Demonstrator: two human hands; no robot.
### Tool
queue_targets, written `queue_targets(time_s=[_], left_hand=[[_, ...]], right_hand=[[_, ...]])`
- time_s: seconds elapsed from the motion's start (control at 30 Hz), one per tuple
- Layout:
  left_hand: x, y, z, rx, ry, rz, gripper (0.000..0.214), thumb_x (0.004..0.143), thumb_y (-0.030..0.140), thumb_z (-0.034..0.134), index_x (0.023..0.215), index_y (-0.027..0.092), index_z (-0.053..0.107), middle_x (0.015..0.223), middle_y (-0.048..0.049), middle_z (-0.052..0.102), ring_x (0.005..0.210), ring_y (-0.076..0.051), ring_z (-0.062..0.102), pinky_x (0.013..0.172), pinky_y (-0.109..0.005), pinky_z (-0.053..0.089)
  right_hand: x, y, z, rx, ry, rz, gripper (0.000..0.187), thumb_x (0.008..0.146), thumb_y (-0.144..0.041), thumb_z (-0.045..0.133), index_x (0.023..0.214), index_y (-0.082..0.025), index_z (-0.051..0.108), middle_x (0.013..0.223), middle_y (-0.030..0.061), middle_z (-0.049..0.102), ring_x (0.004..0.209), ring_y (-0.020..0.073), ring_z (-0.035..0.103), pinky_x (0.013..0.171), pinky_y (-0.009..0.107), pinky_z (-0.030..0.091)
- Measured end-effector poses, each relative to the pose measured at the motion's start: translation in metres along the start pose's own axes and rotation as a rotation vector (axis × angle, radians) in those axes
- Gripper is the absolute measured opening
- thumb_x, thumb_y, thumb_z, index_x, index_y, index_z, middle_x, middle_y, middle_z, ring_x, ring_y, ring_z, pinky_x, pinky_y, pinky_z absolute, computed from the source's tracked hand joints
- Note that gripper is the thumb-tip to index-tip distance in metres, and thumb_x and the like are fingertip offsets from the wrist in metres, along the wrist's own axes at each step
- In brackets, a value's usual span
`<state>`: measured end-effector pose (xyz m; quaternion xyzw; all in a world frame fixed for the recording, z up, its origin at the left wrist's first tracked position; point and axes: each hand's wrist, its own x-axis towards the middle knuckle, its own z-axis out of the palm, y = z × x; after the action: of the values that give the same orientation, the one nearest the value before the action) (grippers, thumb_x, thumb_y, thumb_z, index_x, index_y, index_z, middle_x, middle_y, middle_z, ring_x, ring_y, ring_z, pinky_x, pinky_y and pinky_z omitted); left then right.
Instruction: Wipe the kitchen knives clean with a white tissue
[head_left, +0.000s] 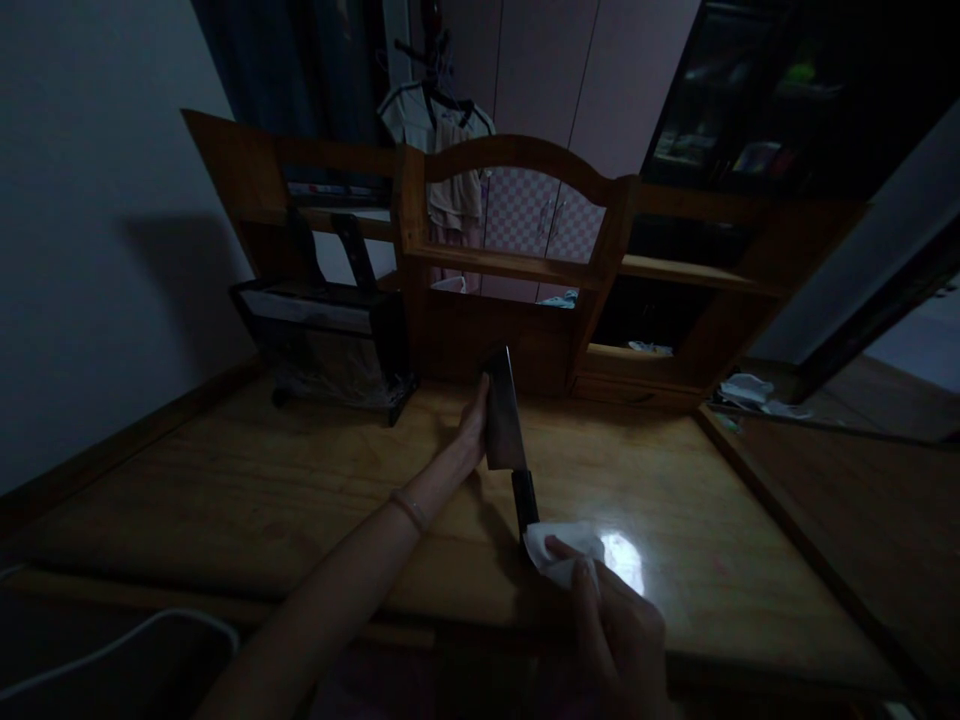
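A cleaver (503, 415) with a broad dark blade and black handle is held above the wooden desk, its blade pointing away from me. My left hand (474, 420) grips the blade from its left side; most of its fingers are hidden behind the metal. In my right hand (611, 610) is a white tissue (566, 550), pinched between the fingers and pressed against the butt end of the handle. At the back left stands a black knife block (319, 345) with two dark-handled knives upright in it.
The wooden desk (622, 460) has a raised shelf unit (517, 150) along its back edge. A wall (97, 260) closes off the left side. A white cable (127, 645) loops at the lower left. Clothes hang behind the shelves.
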<state>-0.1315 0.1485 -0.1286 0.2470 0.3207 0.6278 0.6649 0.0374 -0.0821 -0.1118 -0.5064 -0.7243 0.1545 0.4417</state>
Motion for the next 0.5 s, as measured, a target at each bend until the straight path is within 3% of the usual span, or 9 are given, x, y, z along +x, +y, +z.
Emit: queue_targets(time_s=[0.1,0.17,0.33,0.5], left_hand=[[0.001,0.001,0.001,-0.006,0.038,-0.006,0.048,0.071,0.059,0.068,0.096,0.018,0.069,0.085,-0.0041,0.069,0.073,-0.017,0.061,0.069,-0.028,0.047],[0.002,0.001,0.001,-0.001,0.063,-0.020,0.049,0.069,0.060,0.069,0.094,0.018,0.069,0.083,-0.0033,0.068,0.068,-0.015,0.060,0.064,-0.027,0.046],[0.000,0.002,-0.001,0.020,0.085,-0.043,0.053,0.064,0.067,0.068,0.082,0.017,0.065,0.062,0.0013,0.059,0.052,-0.012,0.053,0.052,-0.025,0.042],[-0.002,0.007,0.000,0.055,-0.037,-0.048,0.053,0.071,0.071,0.057,0.072,0.018,0.058,0.052,0.0035,0.050,0.045,-0.010,0.047,0.049,-0.024,0.039]], right_hand=[[0.018,0.004,-0.008,-0.063,0.074,0.101,0.032,0.098,-0.032,0.040,0.094,-0.019,0.069,0.086,0.0096,0.071,0.078,0.0222,0.068,0.067,0.031,0.055],[0.032,0.005,-0.006,-0.100,0.059,0.108,0.031,0.097,-0.035,0.043,0.084,-0.019,0.067,0.082,0.0091,0.069,0.075,0.0219,0.067,0.067,0.031,0.054],[0.048,0.008,0.024,-0.101,-0.047,-0.008,0.032,0.088,-0.046,0.055,0.099,-0.019,0.066,0.101,0.0133,0.067,0.092,0.0279,0.066,0.077,0.038,0.055],[0.040,0.002,0.049,-0.072,0.040,-0.043,0.031,0.088,-0.046,0.053,0.102,-0.021,0.065,0.095,0.0109,0.067,0.086,0.0268,0.067,0.071,0.035,0.056]])
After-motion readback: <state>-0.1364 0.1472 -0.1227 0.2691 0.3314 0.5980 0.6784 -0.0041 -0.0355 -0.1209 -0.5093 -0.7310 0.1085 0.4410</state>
